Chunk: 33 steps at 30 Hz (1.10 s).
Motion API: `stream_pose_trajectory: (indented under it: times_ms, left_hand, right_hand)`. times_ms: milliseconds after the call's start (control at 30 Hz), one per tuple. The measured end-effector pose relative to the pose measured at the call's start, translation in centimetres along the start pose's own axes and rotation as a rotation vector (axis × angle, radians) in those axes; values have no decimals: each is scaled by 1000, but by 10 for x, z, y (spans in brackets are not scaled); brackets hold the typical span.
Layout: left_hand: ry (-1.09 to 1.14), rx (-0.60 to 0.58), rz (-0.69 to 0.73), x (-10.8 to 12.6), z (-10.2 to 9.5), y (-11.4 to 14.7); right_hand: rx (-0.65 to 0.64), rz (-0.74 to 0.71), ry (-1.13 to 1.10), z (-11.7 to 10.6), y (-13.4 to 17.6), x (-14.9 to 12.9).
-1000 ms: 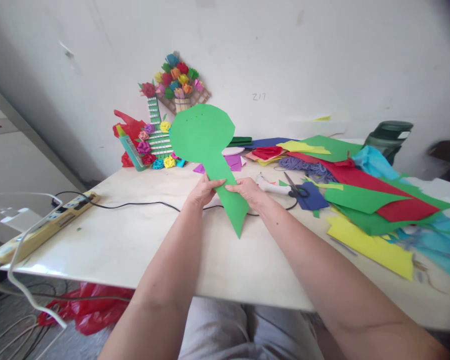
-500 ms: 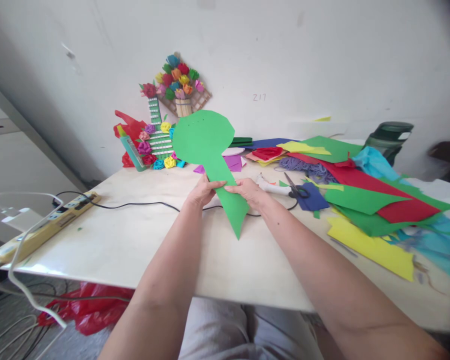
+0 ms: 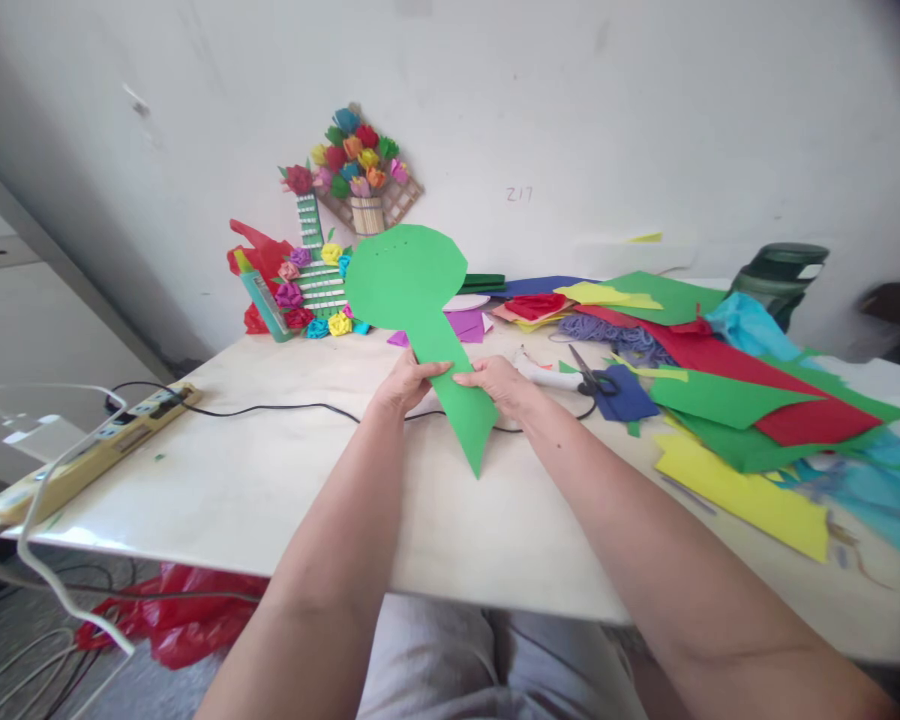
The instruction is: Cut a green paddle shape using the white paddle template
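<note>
A green paper cutout [image 3: 409, 285] with a broad rounded head, a narrow stem and a pointed lower end is held up above the table. My left hand [image 3: 409, 382] pinches the left edge of its stem, thumb on the front. On the other edge my right hand [image 3: 499, 385] grips it the same way; the fingers of both hands go behind the paper. A few small dark marks show near the top of the head. Just right of my right hand lie a white glue gun [image 3: 547, 375] and scissors with dark handles [image 3: 596, 382], over a dark blue piece.
Paper flowers on a green-and-white striped craft [image 3: 322, 285] and a glue bottle [image 3: 262, 298] stand at the back left. A power strip [image 3: 97, 455] lies left, a black cable [image 3: 270, 408] crossing the table [image 3: 270, 500]. Coloured sheets [image 3: 750, 400] and a dark bottle [image 3: 776, 280] fill the right.
Almost nothing differs. The head of the green paper cutout has tipped very slightly, and my right thumb has shifted a touch to the right.
</note>
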<state>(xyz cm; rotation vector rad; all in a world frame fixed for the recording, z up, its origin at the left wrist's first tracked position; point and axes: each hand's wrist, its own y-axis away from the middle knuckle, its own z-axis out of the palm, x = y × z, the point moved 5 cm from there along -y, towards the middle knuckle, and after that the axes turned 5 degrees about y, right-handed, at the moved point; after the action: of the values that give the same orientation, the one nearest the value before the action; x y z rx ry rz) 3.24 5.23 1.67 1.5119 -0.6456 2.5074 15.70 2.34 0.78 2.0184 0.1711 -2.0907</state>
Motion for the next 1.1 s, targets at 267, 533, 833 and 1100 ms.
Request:
stream_pose_trajectory:
  times_ms: [267, 533, 833, 1100]
  left_hand:
    - [-23, 10, -39, -3, -2, 0]
    - [-58, 20, -64, -5, -3, -1]
    - [83, 101, -90, -4, -2, -1]
    - [253, 142, -56, -2, 1, -6]
  right_hand:
    - [17, 18, 5, 0, 2, -2]
    - [35, 18, 4, -1, -1, 3]
    - [29, 17, -10, 1, 3, -2]
    - [-17, 32, -22, 3, 3, 1]
